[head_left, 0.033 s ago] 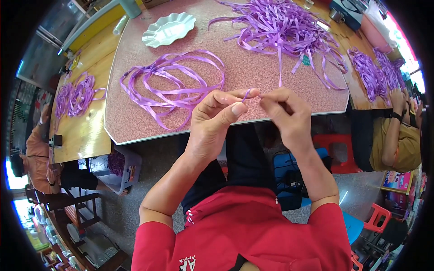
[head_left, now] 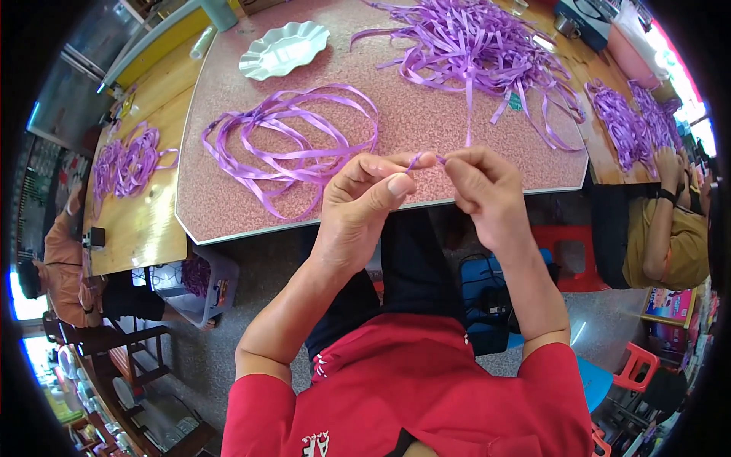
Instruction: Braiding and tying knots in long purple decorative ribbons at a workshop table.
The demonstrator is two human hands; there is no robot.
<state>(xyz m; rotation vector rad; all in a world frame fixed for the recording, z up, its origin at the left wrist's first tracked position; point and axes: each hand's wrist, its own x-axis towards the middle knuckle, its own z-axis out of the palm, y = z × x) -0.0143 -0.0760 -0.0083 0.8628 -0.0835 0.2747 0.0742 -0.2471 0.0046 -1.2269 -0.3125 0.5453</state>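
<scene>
A short stretch of purple ribbon [head_left: 413, 162] is held in the air between the two hands, just above the near edge of a pink speckled table [head_left: 411, 99]. By the left hand [head_left: 354, 194], the ribbon is held across the index fingertip, with the thumb set close below. By the right hand [head_left: 491, 190], it is pinched narrowly between thumb and index finger; how the other fingers grip cannot be told. Behind the right hand, a single strand [head_left: 469, 114] is seen hanging from a large tangled pile [head_left: 472, 46] at the table's far side. To the left, a loose coil [head_left: 255, 119] of the same ribbon is laid out flat, and beyond it a pale scalloped dish [head_left: 285, 49] is placed. Further out, more purple bundles [head_left: 617, 126] are spread near a co-worker [head_left: 662, 244] at the right, and coils [head_left: 137, 164] are laid on a wooden table [head_left: 152, 228] at the left.
</scene>
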